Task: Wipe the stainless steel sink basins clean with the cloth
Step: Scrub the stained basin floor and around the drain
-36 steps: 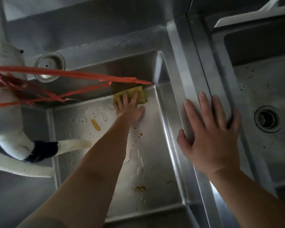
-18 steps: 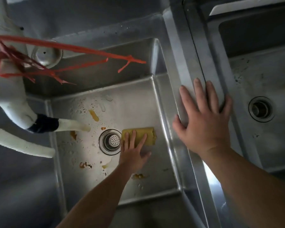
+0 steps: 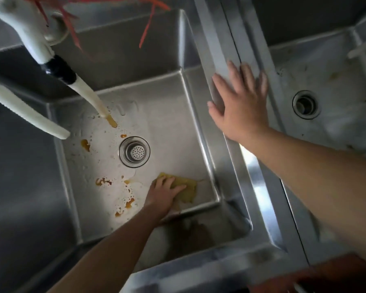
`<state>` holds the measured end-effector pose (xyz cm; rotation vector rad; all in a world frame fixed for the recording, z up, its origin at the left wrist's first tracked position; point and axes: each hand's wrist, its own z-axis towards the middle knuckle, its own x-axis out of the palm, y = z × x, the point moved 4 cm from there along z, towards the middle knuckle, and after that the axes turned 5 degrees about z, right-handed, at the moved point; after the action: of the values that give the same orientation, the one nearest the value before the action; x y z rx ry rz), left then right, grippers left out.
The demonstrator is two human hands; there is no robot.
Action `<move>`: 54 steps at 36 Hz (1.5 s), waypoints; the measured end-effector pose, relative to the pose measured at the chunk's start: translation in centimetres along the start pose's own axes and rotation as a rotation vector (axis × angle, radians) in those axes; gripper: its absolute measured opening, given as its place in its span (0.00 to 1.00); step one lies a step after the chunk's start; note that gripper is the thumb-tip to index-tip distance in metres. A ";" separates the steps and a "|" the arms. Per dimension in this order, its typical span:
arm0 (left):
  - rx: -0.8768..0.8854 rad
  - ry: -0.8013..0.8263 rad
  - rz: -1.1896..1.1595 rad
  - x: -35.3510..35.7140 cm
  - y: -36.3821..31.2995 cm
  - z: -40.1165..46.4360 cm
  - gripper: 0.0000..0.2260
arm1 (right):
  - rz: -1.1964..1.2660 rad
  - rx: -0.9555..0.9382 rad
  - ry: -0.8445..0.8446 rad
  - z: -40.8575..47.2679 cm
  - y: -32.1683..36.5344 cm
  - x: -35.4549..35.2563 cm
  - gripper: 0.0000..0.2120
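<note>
Left hand [image 3: 164, 194] presses flat on cloth [image 3: 185, 188] at basin's [image 3: 171, 115] 5 o'clock corner to scrub; right hand [image 3: 240, 106], fingers spread, braces on divider [image 3: 226, 34].

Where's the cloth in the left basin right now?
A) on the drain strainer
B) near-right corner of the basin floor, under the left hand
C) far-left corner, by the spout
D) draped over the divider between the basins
B: the yellow cloth lies on the floor of the left basin towards its near-right corner, with the left hand pressing on it; the drain strainer is uncovered, and the right hand rests on the divider, which carries no cloth.
</note>
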<state>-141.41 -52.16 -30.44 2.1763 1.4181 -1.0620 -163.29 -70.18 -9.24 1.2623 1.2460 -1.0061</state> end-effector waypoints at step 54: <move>0.527 -0.003 -0.015 -6.7 -1.8 0.7 0.23 | -0.100 0.195 -0.001 -23.6 2.2 4.9 0.37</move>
<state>-144.81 -56.04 -25.74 2.5070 1.2548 -1.5878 -162.96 -46.05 -11.56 1.3586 1.2433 -1.2240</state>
